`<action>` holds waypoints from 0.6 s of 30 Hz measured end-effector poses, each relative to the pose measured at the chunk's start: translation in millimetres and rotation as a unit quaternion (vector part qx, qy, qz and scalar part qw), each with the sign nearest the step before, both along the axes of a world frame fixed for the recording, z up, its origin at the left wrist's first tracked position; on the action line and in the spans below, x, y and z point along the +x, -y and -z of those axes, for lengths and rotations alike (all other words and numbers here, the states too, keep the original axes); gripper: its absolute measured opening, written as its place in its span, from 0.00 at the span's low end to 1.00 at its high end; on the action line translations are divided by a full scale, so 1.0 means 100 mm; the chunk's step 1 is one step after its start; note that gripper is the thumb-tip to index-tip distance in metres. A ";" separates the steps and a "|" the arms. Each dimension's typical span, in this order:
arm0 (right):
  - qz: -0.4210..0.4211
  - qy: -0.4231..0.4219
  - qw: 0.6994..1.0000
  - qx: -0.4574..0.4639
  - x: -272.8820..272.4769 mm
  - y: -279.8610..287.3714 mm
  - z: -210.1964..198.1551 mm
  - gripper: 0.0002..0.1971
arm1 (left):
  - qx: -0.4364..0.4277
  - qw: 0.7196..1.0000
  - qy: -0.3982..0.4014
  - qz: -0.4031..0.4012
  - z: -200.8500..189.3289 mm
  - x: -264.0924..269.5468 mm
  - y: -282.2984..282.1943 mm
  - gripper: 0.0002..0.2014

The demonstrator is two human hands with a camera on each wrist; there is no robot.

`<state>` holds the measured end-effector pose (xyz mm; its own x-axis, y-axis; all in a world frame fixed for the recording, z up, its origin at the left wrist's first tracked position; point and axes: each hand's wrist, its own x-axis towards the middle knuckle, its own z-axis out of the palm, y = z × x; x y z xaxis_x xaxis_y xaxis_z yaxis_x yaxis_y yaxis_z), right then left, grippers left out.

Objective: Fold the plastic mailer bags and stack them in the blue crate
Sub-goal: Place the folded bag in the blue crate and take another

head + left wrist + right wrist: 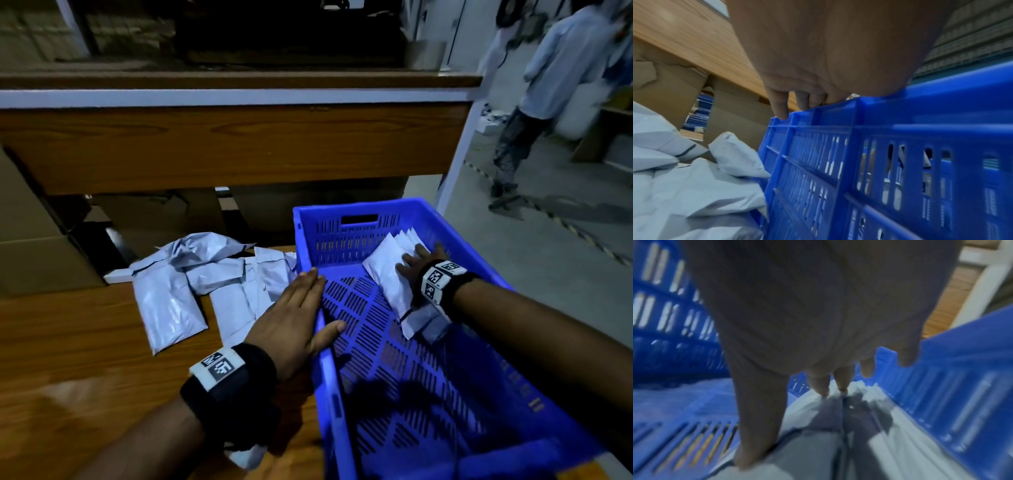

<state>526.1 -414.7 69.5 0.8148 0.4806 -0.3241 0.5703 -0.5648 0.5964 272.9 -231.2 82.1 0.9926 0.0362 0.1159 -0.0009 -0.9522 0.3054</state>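
Head: folded mailers (387, 274) in crate (346, 236), under R hand (416, 265).

A blue crate (376, 329) sits on the wooden desk (68, 342). The right hand (416, 265) presses flat on folded mailer bags (387, 274) stacked against the crate's right wall. The left hand (294, 322) rests flat on the crate's left rim, beside loose bags (205, 284) on the desk.

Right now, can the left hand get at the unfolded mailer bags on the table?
Probably yes. The left hand rests flat on the blue crate rim, right beside the unfolded mailer bags; nothing lies between.
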 end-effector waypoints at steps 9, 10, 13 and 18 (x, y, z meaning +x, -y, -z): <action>-0.023 -0.036 0.992 0.121 -0.75 -0.22 -0.81 0.43 | 0.002 1.000 -0.008 0.002 0.01 -0.60 -0.42 0.53; -0.030 -0.040 0.990 0.134 -0.92 -0.27 -0.90 0.42 | 0.004 1.000 -0.010 0.002 0.00 -0.74 -0.50 0.54; -0.046 -0.041 0.984 0.165 -1.37 -0.40 -1.16 0.40 | 0.009 1.000 -0.026 -0.005 0.00 -1.09 -0.71 0.48; -0.073 -0.023 0.963 0.257 -2.50 -0.73 -1.33 0.37 | 0.010 1.000 -0.025 -0.015 0.05 -1.99 -1.23 0.42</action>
